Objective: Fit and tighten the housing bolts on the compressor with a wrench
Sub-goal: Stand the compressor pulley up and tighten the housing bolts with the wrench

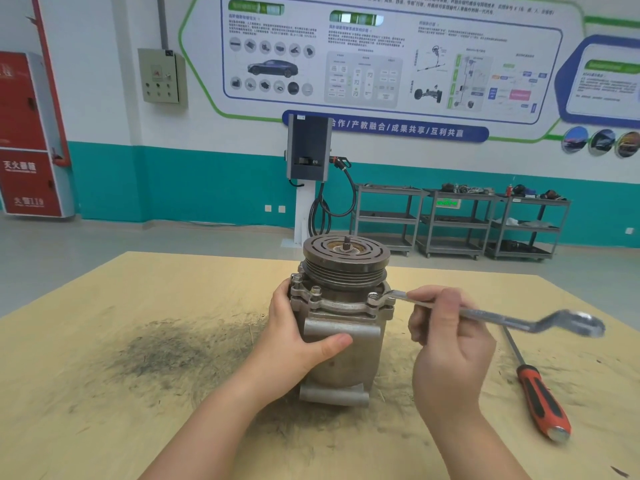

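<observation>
From the head camera I see the grey cast-metal compressor (341,327) standing upright near the middle of the pale wooden worktop (138,306), its dark grooved pulley (346,259) on top with a threaded stud poking up from the centre. My left hand (298,336) grips the compressor's left side, fingers curled round the back of the housing and the thumb pressed across its front face. Just under the pulley sits the flange with the small silver housing bolts (316,290); I can count several along its near edge. My right hand (446,330) is clamped on the shank of the long silver offset ring wrench (495,315), fingers curled over it. The wrench's near end sits at the flange's right-hand bolt (373,296), and its free ring end juts out to the right, above the worktop. On the worktop to the right lies a screwdriver with an orange-and-black handle (540,400), well apart from the compressor. A dark sooty smear (166,351) stains the wood left of the compressor.
</observation>
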The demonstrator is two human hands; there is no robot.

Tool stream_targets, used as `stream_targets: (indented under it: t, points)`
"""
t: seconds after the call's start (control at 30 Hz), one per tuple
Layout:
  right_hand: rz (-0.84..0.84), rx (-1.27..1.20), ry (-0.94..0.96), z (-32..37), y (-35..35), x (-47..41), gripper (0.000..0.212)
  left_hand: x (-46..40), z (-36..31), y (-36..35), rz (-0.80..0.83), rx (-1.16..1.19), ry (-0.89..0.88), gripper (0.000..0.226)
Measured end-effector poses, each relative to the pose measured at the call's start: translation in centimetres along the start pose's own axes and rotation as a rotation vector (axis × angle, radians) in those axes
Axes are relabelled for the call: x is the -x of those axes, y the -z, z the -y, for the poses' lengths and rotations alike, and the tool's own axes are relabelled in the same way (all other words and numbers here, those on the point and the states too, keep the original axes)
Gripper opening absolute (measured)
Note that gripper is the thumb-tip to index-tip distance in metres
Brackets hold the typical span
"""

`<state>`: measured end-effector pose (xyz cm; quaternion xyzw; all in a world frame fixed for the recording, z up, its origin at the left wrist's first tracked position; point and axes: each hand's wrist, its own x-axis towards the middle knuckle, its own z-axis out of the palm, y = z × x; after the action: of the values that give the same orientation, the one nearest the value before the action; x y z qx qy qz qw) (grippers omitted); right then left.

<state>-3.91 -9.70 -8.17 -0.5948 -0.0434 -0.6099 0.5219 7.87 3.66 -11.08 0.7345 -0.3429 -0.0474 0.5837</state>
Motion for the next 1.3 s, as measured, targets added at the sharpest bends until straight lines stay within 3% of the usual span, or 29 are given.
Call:
stream_targets:
  t: [0.13, 0.27, 0.4, 0.47, 0.67, 0.8, 0.93, 1.13, 1.2, 1.3]
  points:
    - [0.188, 0.185, 0.375, 0.3, -0.7, 1.2, 0.026, 0.0, 0.4, -0.1, -0.015, -0.005, -0.009, 0.120]
    - [0.303, 0.225, 0.432, 0.2, -1.3, 1.9, 0.016, -0.2, 0.5, -0.2, -0.013, 0.004, -0.006, 0.104]
    - [0.244, 0.234, 0.494, 0.3, -0.8, 1.4, 0.016, -0.2, 0.6, -0.2, -0.030, 0.004, -0.030, 0.116]
    - [0.140, 0.140, 0.354, 0.7, -0.6, 1.0, 0.024, -0.2, 0.6, -0.1, -0.026, 0.001, -0.021, 0.119]
    - [-0.137, -0.283, -0.302, 0.9, 0.0, -1.1, 0.036, 0.0, 0.2, 0.0, -0.010, 0.013, -0.001, 0.110]
    - [-0.195, -0.508, -0.515, 0.2, 0.5, -1.9, 0.043, 0.0, 0.1, 0.0, -0.008, 0.022, -0.001, 0.117]
    - [-0.127, -0.546, -0.574, 0.2, 0.7, -2.5, 0.048, 0.1, 0.1, 0.0, -0.002, 0.017, 0.001, 0.126]
    - [-0.033, -0.472, -0.598, 0.4, 1.2, -3.0, 0.035, 0.2, -0.3, 0.0, 0.004, 0.008, 0.007, 0.123]
    - [-0.052, -0.359, -0.483, 0.4, 1.0, -2.3, 0.038, 0.2, -0.3, 0.0, -0.004, 0.002, 0.000, 0.117]
    - [-0.048, -0.113, -0.120, 0.4, 0.2, -0.5, 0.035, 0.2, -0.3, 0.0, -0.001, -0.002, -0.001, 0.122]
